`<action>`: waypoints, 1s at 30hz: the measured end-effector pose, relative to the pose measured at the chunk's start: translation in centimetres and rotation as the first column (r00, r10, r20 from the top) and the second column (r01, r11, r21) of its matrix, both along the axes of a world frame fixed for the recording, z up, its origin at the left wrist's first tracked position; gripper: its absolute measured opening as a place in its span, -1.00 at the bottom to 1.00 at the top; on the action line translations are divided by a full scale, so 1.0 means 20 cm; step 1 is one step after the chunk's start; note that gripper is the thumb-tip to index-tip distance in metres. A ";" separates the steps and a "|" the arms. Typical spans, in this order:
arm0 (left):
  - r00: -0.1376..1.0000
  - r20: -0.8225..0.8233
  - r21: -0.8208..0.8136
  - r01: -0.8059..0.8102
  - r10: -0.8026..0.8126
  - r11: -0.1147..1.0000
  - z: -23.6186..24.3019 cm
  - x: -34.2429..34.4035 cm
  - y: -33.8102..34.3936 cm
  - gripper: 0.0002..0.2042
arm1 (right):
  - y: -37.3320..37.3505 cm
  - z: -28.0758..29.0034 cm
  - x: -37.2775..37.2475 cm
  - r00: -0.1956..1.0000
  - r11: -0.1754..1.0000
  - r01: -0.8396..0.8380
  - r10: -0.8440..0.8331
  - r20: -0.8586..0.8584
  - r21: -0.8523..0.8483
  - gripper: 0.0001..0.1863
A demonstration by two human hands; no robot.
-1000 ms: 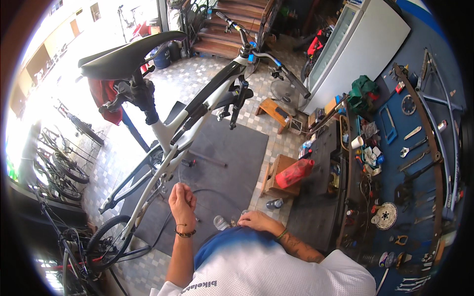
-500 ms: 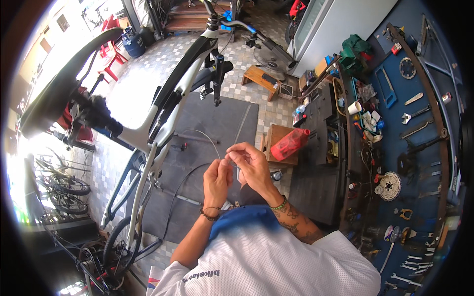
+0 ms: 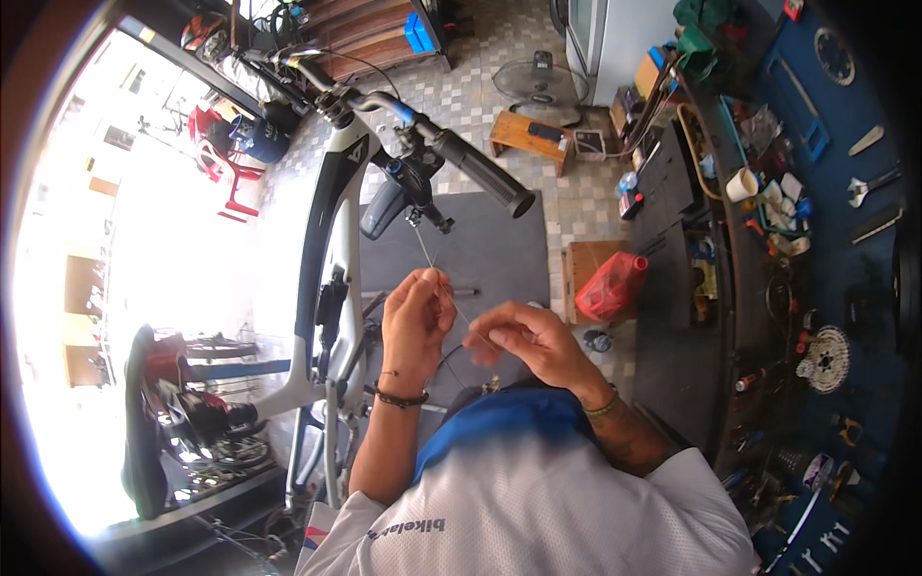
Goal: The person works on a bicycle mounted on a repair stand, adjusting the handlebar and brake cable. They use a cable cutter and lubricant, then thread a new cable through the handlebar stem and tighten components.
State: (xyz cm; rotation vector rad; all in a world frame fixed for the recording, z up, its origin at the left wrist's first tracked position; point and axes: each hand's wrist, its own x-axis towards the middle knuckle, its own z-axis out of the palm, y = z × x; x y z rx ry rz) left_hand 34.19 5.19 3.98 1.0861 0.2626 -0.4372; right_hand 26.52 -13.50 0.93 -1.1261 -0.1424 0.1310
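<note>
Pinching a thin cable [image 3: 451, 302], both hands work just above the person's chest. The left hand [image 3: 415, 322] has its fingertips closed on the cable near the upper end; the right hand [image 3: 523, 338] has thumb and forefinger nipped on it lower down, the other fingers curled loose. The cable runs up and left from the hands to the brake lever area [image 3: 415, 213] under the handlebar [image 3: 432, 144], pulled fairly straight between the two grips.

One white bike frame [image 3: 331, 240] stands just left of the hands, close to the left wrist, little room on that side. One dark floor mat [image 3: 490, 250] lies under the work, with bare mat ahead of the hands up to its far edge. One red fuel can [image 3: 610, 285] sits on a low wooden box [image 3: 581, 261], near the right hand but apart from it. The workbench [image 3: 672, 288] edge runs down the right side, crowded with small items, and closes off that side. One wooden stool [image 3: 526, 136] and one floor fan [image 3: 538, 82] stand on the tiled floor [image 3: 576, 192] beyond the mat, well apart. One blue tool wall [image 3: 855, 240] is behind the bench; several wrenches hang there, count unclear. One saddle [image 3: 142, 422] sits low left. More bikes are parked at the left rim, too blown out to count.
</note>
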 end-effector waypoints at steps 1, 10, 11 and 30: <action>1.000 0.000 0.008 0.016 -0.016 1.000 0.00 0.06 -0.03 -0.80 | -0.03 -0.02 0.04 0.990 0.998 0.051 -0.047 0.130 -0.021 -0.80; 0.876 0.458 0.620 -0.196 -0.148 0.760 0.09 0.66 -0.10 -0.41 | -0.21 -0.03 0.31 0.690 0.786 0.611 -0.468 0.553 -0.097 -0.70; 0.813 0.522 0.684 -0.219 -0.257 0.696 0.10 0.73 -0.08 -0.29 | -0.20 -0.03 0.31 0.689 0.786 0.612 -0.480 0.543 -0.083 -0.68; 0.410 0.426 0.752 -0.657 -0.807 0.063 0.05 1.35 -0.16 -0.71 | -0.23 -0.19 0.58 0.721 0.762 0.642 -0.563 0.404 -0.083 -0.64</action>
